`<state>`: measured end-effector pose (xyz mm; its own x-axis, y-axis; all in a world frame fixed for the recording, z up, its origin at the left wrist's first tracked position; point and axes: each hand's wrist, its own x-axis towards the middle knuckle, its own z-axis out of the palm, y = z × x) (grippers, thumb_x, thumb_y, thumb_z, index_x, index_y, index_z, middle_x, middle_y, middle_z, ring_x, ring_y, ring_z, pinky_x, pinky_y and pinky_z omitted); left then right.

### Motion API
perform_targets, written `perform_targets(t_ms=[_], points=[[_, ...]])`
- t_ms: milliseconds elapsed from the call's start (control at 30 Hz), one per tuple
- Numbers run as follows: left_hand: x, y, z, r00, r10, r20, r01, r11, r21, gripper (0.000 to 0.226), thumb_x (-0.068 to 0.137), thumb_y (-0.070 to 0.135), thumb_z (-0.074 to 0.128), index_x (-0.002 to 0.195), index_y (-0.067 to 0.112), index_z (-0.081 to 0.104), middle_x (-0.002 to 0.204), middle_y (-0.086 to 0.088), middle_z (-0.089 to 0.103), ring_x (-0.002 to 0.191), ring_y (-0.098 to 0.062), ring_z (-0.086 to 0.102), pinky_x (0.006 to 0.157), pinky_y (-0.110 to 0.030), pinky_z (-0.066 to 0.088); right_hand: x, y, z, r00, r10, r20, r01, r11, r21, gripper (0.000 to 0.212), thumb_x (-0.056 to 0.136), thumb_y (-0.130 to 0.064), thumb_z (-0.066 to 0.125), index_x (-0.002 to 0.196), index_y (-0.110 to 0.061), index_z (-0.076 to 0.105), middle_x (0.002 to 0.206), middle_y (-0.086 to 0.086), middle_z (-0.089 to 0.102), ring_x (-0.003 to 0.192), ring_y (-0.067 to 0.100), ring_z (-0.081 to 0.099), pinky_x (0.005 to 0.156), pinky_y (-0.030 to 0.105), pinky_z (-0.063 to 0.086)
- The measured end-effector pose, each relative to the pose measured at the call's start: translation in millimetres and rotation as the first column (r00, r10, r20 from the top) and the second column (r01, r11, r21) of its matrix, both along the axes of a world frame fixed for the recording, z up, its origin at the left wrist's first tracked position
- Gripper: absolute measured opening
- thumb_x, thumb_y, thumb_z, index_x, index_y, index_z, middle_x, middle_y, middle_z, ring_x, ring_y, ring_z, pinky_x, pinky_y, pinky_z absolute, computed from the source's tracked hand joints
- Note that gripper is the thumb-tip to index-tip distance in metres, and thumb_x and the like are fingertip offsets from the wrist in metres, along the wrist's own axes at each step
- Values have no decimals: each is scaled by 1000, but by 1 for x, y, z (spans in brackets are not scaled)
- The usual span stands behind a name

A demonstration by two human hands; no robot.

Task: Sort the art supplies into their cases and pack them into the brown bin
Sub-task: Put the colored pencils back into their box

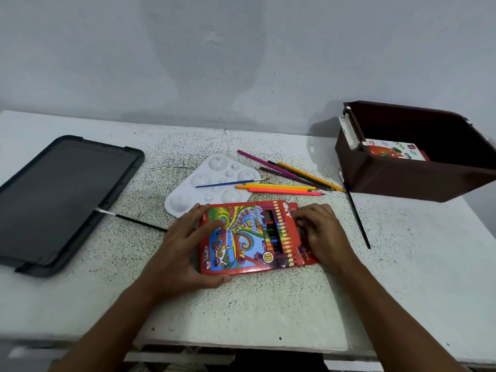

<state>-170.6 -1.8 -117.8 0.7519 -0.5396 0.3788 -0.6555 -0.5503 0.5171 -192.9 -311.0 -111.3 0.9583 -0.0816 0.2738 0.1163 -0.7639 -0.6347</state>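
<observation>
Left hand (185,253) is gripping the pencil box (249,237) mid-table while right hand (319,232) is pinching pencils into it; 7 pencils (290,178), 3 brushes (230,182) and palette (212,181) are lying unpacked, 1 box (394,150) sitting in the bin (402,178).

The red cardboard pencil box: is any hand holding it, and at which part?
The left hand grips the red cardboard colour-pencil box at its left edge; the right hand curls over its open right end.

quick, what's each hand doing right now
Left hand: holds the pencil box by its left edge.
Right hand: fingers curled at the box's right end; grip cannot be told.
</observation>
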Motion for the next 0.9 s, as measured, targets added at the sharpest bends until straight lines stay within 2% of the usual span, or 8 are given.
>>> perform_targets(t_ms=[267, 333, 400, 467, 500, 600, 667, 900], points=[[1, 1, 0, 1000, -5, -3, 5, 1000, 2, 94, 55, 68, 76, 134, 24, 51, 152, -3, 30, 141, -25, 27, 105, -54, 36, -1, -2, -2, 1000, 21, 10, -21, 1000, -11, 28, 89, 3, 57, 101, -17, 73, 97, -9, 62, 97, 9, 45, 81, 12, 34], [1, 1, 0, 1000, -6, -6, 6, 1000, 7, 94, 55, 67, 77, 134, 24, 51, 152, -4, 31, 142, -25, 26, 105, -55, 36, -3, -1, 4, 1000, -3, -11, 4, 989, 146, 29, 91, 2, 57, 101, -19, 72, 104, -9, 61, 101, 7, 51, 84, 15, 41], [0, 0, 0, 1000, -4, -6, 4, 1000, 12, 94, 55, 67, 77, 135, 25, 50, 152, -3, 30, 142, -24, 25, 105, -56, 36, -4, -4, 12, 998, -66, -15, 67, 955, 289, 28, 94, 0, 54, 108, -18, 70, 116, -7, 59, 105, 1, 55, 86, 11, 45], [0, 1, -1, 1000, -3, -12, 3, 1000, 12, 94, 55, 68, 76, 135, 29, 48, 153, -1, 29, 143, -23, 24, 106, -55, 35, 3, -13, 14, 987, -160, 33, 155, 982, 111, 29, 96, -4, 53, 120, -13, 66, 126, -3, 56, 111, 1, 50, 92, 2, 33], [-1, 1, -1, 1000, -1, -13, 1, 1000, 11, 94, 55, 69, 75, 136, 31, 46, 153, 0, 28, 143, -23, 23, 106, -55, 35, 8, -19, 14, 981, -187, 42, 187, 982, -1, 31, 96, -4, 52, 125, -11, 63, 130, 1, 54, 116, 6, 48, 96, 4, 28], [-2, 0, 0, 1000, -2, -15, 2, 1000, 6, 92, 56, 72, 72, 136, 35, 43, 153, 1, 28, 144, -21, 22, 108, -52, 33, 23, -29, 10, 975, -219, -22, 209, 954, -214, 36, 95, -4, 50, 131, -6, 57, 132, 10, 53, 123, 27, 47, 105, 28, 33], [-2, 0, 1, 1000, -1, -6, 1, 1000, 3, 91, 57, 73, 71, 135, 36, 44, 153, 1, 29, 143, -20, 23, 109, -49, 32, 29, -33, 8, 970, -240, -42, 220, 938, -269, 35, 94, -5, 51, 128, -6, 59, 123, 12, 55, 117, 32, 49, 100, 37, 40], [-2, 0, 2, 1000, 5, -11, -5, 1000, 5, 91, 57, 74, 70, 135, 38, 42, 153, 0, 29, 143, -19, 23, 110, -49, 32, 17, -43, 12, 948, -319, 9, 311, 919, -244, 15, 91, -8, 59, 101, -13, 69, 103, 8, 55, 99, 29, 52, 74, 35, 45]])
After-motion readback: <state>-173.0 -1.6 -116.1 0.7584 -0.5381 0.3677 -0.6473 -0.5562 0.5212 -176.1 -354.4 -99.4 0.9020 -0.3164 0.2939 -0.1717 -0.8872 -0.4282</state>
